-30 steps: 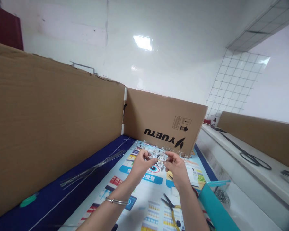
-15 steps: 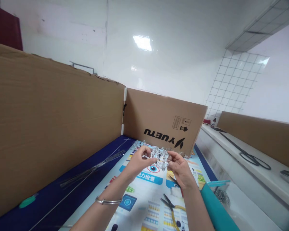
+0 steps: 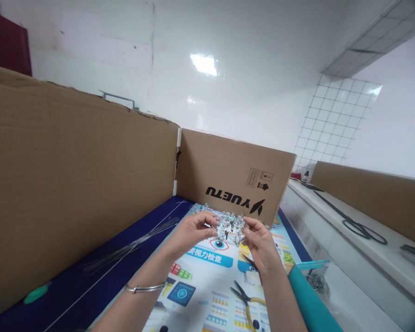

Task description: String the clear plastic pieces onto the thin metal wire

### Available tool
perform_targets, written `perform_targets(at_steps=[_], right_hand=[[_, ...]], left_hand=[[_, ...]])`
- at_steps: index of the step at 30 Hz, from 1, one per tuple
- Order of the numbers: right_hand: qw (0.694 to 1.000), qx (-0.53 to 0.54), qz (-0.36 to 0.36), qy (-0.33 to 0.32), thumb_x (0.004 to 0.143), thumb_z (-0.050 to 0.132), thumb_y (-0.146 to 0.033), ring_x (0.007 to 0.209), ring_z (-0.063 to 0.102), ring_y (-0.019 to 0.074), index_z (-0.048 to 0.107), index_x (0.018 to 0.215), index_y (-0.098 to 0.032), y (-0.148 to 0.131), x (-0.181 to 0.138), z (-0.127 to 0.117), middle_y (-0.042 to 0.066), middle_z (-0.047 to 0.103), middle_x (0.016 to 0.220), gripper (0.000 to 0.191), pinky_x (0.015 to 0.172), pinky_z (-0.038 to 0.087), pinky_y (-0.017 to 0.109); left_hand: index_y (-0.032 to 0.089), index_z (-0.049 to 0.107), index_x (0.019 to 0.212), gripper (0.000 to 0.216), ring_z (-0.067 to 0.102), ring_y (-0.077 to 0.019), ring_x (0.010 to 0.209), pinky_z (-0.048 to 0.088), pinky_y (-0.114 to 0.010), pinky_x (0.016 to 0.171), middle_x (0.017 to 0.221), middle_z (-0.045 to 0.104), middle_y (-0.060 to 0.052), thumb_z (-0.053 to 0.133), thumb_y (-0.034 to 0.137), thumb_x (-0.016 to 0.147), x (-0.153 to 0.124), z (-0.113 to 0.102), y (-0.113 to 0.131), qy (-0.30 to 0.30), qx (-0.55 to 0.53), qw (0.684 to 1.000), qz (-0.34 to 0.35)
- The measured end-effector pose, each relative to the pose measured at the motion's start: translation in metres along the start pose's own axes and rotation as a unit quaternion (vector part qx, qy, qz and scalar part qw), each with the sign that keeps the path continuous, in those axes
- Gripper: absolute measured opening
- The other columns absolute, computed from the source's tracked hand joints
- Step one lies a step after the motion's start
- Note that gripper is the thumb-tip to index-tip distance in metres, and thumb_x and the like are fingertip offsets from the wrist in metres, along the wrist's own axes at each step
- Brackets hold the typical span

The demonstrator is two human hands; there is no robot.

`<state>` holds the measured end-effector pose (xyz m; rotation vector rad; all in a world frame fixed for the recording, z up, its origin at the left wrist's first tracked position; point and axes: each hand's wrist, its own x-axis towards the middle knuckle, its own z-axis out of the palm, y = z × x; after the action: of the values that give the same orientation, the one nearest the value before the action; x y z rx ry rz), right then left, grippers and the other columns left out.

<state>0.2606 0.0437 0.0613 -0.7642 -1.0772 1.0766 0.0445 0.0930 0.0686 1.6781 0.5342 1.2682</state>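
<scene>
Between my two hands is a cluster of clear beads [image 3: 230, 227] with some small dark pieces in it, held just above the printed mat. My left hand [image 3: 193, 230] pinches its left edge with thumb and fingers, a silver bangle [image 3: 145, 289] on that wrist. At the right edge, my right hand [image 3: 262, 243] grips it the same way. Yellow-handled pliers [image 3: 246, 300] lie with jaws apart below my right hand. A second tool with dark jaws [image 3: 250, 262] is partly hidden by my right forearm. More clear beaded pieces lie behind the cluster, blurred and partly covered.
Cardboard walls stand at the left [image 3: 79, 170] and back [image 3: 224, 161]. Thin wires [image 3: 134, 244] lie on the dark blue cloth [image 3: 100, 276]. To the right are a teal-edged container [image 3: 311, 295], a coil of wire [image 3: 318, 283], and a white ledge [image 3: 346, 216] bearing black scissors [image 3: 363, 229].
My left hand has shifted left and its thumb has drawn back from across the beads. The beaded cluster has turned, with more of it showing. My right hand has barely moved.
</scene>
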Motion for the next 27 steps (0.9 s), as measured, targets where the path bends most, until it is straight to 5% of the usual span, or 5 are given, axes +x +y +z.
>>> perform_targets(at_steps=[17,27], right_hand=[[1.000,0.009,0.002,-0.002,0.068,0.073,-0.026,0.074,0.054,0.0130,0.063,0.101,-0.022,0.013,0.005,-0.002,0.003,0.061,0.093,0.035,0.057,0.044,0.022],[1.000,0.009,-0.005,-0.017,0.070,0.071,-0.026,0.073,0.054,0.0124,0.062,0.103,-0.023,0.005,0.003,-0.007,0.003,0.061,0.093,0.034,0.060,0.045,0.023]], left_hand=[[0.016,0.062,0.070,0.009,0.054,-0.0198,0.095,0.043,-0.029,0.080,0.093,0.059,-0.006,0.069,0.011,0.065,0.000,0.017,-0.011,0.020,-0.001,1.000,-0.002],[0.016,0.061,0.075,0.012,0.055,-0.0170,0.092,0.043,-0.028,0.080,0.093,0.059,-0.003,0.069,0.013,0.067,0.002,0.004,-0.017,0.020,-0.057,0.998,-0.004]])
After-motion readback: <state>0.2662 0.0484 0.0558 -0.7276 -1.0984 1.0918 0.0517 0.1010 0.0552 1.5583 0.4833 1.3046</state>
